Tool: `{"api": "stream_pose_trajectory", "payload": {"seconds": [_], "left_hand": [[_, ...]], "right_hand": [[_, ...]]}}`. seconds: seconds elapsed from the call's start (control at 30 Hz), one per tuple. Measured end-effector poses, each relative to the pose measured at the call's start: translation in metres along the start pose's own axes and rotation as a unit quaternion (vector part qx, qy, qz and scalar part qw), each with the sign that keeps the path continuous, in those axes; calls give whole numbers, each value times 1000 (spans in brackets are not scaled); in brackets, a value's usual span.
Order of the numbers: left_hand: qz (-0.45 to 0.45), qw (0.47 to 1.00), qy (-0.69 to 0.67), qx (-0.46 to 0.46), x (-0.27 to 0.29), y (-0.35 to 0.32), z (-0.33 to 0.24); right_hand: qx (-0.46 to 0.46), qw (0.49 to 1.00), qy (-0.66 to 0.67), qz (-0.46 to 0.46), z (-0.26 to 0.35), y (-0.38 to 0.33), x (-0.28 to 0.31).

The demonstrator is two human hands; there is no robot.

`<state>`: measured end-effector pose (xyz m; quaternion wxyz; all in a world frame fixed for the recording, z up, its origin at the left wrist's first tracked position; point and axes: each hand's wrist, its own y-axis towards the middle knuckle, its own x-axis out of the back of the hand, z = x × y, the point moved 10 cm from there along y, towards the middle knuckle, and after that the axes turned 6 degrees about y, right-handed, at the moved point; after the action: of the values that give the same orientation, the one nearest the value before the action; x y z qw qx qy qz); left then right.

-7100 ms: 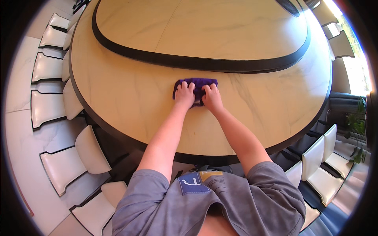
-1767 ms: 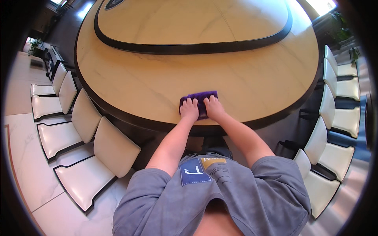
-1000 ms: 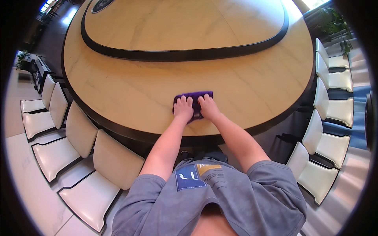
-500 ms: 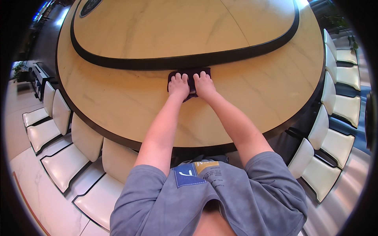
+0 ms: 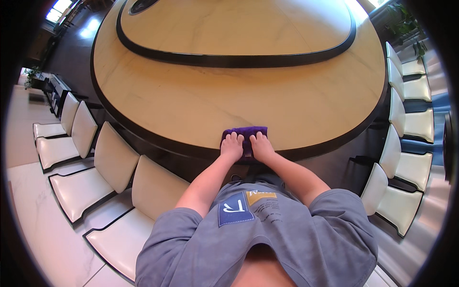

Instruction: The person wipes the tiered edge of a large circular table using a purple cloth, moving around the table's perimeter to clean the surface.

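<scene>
A folded purple cloth point(image 5: 245, 130) lies at the near edge of the large round table point(image 5: 172, 100), partly hanging over its dark rim. My left hand point(image 5: 232, 145) grips the left half of the cloth, fingers bent over it and pressing down. Beside it, my right hand point(image 5: 261, 146) holds the right half in the same way. A narrow gap with cloth showing parts the two hands. The palms hide some of the cloth's lower part.
A raised turntable point(image 5: 239, 31) with a black rim stands in the table's middle. White chairs point(image 5: 114, 155) line the left side, and several more white chairs point(image 5: 399, 155) stand along the right. Potted plants point(image 5: 404, 21) show at the far right and far left.
Both hands have drawn the cloth toward me, from against the turntable's black rim to the table's near edge. My elbows have bent, and the view has shifted.
</scene>
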<state>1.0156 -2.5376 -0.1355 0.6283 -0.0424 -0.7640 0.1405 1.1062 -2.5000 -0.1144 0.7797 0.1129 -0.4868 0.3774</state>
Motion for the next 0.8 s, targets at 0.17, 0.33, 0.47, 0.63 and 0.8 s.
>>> {"api": "stream_pose_trajectory", "payload": {"seconds": [0.17,0.33,0.47,0.63,0.8], "left_hand": [[9,1000,-25,-17,-9,-26,2],[-40,998,-13,-41,12,25,12],[-33,999,-7,-34,30,86,32],[-77,996,34,-26,56,172,72],[20,1000,16,-10,85,238,99]], "right_hand": [[-46,999,5,12,13,-22,-16],[-24,999,19,-14,-5,25,-5],[-48,998,32,-31,-14,86,17],[-2,990,46,-136,-26,174,49],[-57,995,48,-59,-37,255,70]]}}
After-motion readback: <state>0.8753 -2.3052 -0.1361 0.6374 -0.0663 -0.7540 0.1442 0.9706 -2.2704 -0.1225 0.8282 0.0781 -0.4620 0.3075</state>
